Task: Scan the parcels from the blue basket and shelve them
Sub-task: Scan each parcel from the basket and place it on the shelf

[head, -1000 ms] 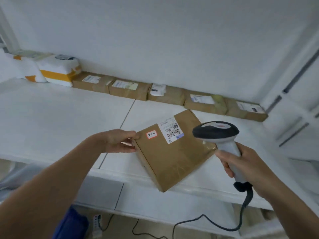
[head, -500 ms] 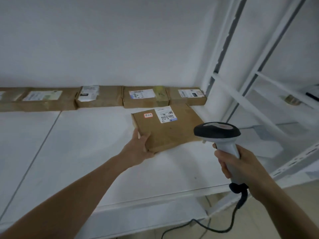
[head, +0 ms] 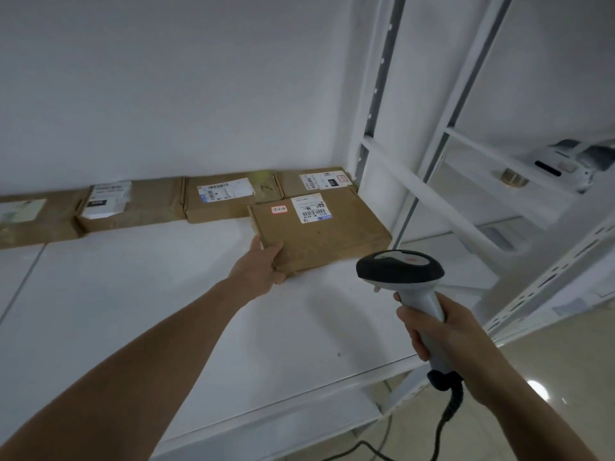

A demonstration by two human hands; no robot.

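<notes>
A flat brown cardboard parcel (head: 327, 239) with a white barcode label and a small red-edged sticker lies on the white shelf (head: 186, 304), near its right end. My left hand (head: 261, 267) grips the parcel's near left corner, thumb on top. The parcel's far edge touches the row of parcels at the back. My right hand (head: 439, 331) holds a grey-and-black barcode scanner (head: 401, 271) by its handle, nearer to me than the parcel. The blue basket is out of view.
A row of brown parcels (head: 216, 201) lines the back wall of the shelf. White uprights and braces (head: 376, 104) stand at the right end, with a further rack (head: 519, 181) holding small items. The scanner's black cable (head: 446, 417) hangs below.
My left hand has pushed the parcel farther back and to the right on the shelf, up against the back row. The scanner has stayed at about the same place.
</notes>
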